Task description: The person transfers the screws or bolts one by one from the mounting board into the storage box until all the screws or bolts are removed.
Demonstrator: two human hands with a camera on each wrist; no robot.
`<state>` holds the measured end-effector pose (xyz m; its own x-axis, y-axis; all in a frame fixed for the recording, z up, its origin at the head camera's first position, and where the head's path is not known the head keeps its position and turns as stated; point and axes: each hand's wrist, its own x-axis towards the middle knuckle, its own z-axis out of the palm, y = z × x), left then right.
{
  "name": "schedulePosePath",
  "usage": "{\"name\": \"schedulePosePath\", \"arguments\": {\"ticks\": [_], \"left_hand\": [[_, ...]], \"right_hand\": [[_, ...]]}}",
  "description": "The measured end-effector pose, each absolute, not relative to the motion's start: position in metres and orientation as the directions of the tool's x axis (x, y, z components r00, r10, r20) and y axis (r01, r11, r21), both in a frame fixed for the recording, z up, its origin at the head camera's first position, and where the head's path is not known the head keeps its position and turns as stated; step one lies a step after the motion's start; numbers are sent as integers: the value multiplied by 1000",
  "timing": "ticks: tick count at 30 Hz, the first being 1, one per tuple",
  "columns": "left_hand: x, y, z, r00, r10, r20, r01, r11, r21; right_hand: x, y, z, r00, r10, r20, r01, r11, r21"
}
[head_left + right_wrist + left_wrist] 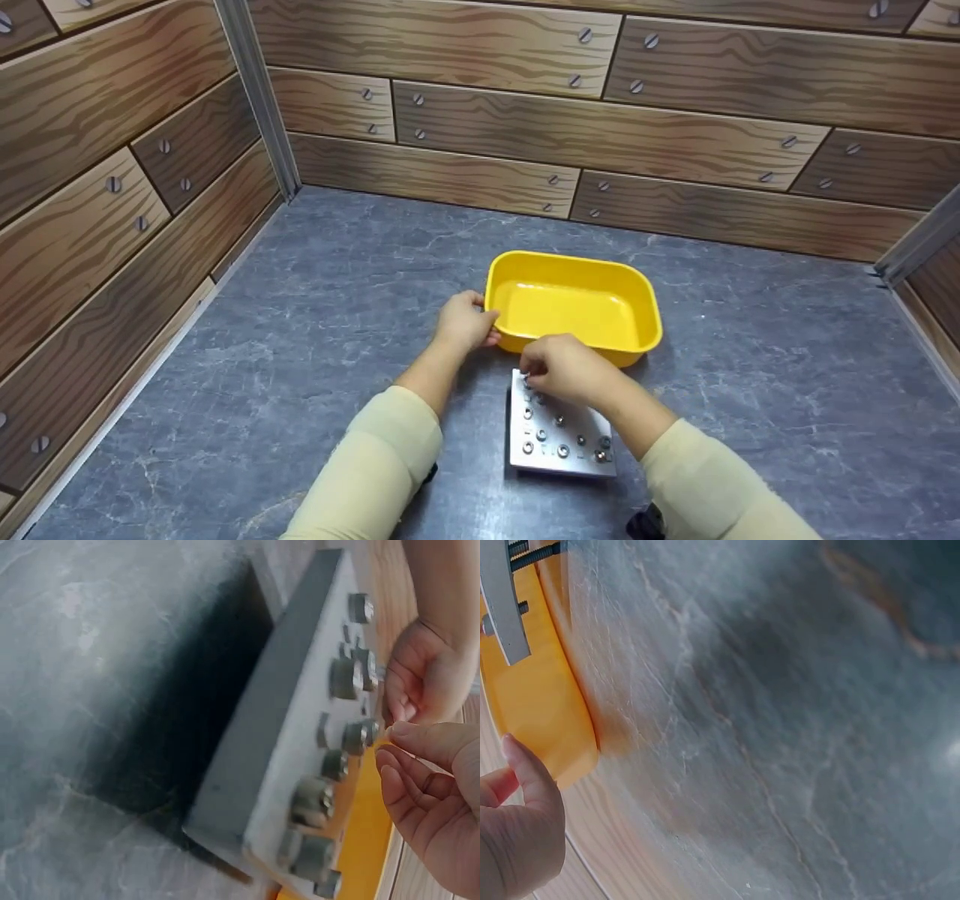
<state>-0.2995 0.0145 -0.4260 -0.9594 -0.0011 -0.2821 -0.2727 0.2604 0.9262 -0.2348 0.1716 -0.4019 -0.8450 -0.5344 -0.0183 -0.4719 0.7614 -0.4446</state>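
Note:
A yellow plastic basin [562, 304] sits on the grey marbled surface. My left hand [466, 324] grips its left end, thumb over the rim. Just in front of the basin is a metal plate [546, 460] with several hex socket bolts [563, 451] of different sizes set in it. At the plate's far left corner, my right hand [566, 367] pinches a small bolt between thumb and forefinger; the fingers mostly hide it. In the right wrist view, bolt heads [346, 679] stand up from the plate face. Threaded shanks [536, 556] show beneath the plate in the left wrist view.
Wood-plank patterned panels [480, 105] wall the back and left side. Metal corner posts [262, 97] join them. The marbled tabletop [315, 330] spreads around the basin and plate. A dark band [646, 521] shows at the right sleeve.

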Motion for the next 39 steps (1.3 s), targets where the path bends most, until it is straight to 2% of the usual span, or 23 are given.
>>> {"name": "schedulePosePath", "arguments": {"ticks": [8,21,39], "left_hand": [[-300,14,-427,-960,-5,-281,-273,264,925],[-300,14,-427,-964,-5,-267,-258,273,927],[-298,15,-428,-966,-1,-257,-249,242,938]], "right_hand": [[-234,164,-407,-867,-495,-60,-434,808,-398],[-233,162,-407,-864,-499,-69,-455,832,-319],[-237,166,-394,-857,-515,11,-478,787,-389]]}}
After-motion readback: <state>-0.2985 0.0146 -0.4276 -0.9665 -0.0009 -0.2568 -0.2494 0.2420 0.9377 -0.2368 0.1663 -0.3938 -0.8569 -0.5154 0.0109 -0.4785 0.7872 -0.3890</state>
